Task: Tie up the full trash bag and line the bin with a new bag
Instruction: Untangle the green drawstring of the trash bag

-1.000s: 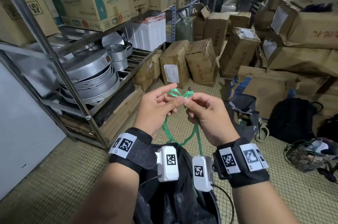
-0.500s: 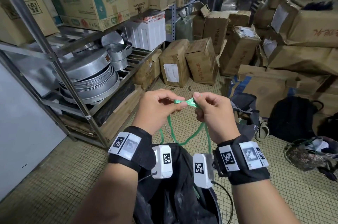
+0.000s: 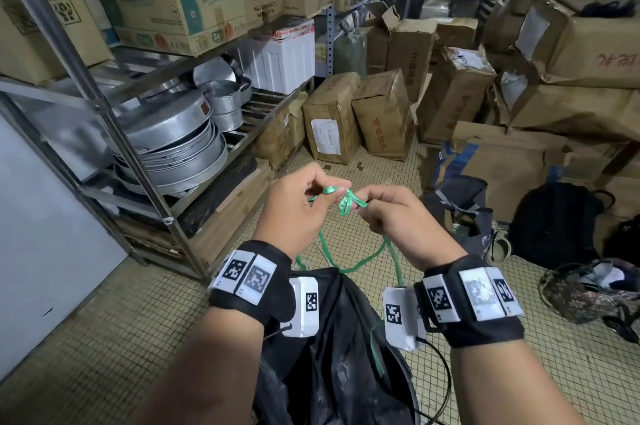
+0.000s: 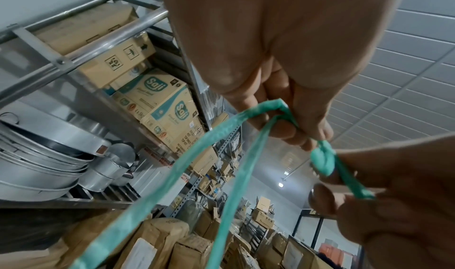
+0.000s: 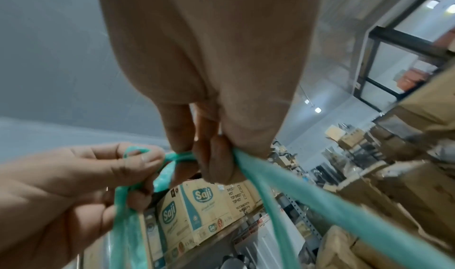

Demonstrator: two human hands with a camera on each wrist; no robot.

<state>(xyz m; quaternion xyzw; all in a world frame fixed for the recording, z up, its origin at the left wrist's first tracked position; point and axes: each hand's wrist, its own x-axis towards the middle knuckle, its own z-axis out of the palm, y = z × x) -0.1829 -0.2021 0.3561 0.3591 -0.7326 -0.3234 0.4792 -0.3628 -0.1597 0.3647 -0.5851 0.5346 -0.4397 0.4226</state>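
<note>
A black trash bag (image 3: 341,362) stands full below my wrists, its mouth gathered by green drawstrings (image 3: 360,261). Both strings rise to a small knot (image 3: 348,201) held up between my hands. My left hand (image 3: 304,202) pinches one green loop (image 4: 261,109) with thumb and fingers. My right hand (image 3: 384,213) pinches the other string end (image 5: 248,168) just right of the knot. In the right wrist view the left hand (image 5: 81,181) also shows, curled round its string. The bin itself is hidden under the bag.
A steel rack (image 3: 114,133) with stacked metal pans (image 3: 173,154) stands on the left. Cardboard boxes (image 3: 356,116) crowd the back and right. Black backpacks (image 3: 561,220) and a camouflage bag (image 3: 588,289) lie on the tiled floor (image 3: 104,338) at right.
The hands dropped slightly and drew a little apart. The open green bow seen a second ago has been pulled down into a smaller, tighter knot between the fingertips.
</note>
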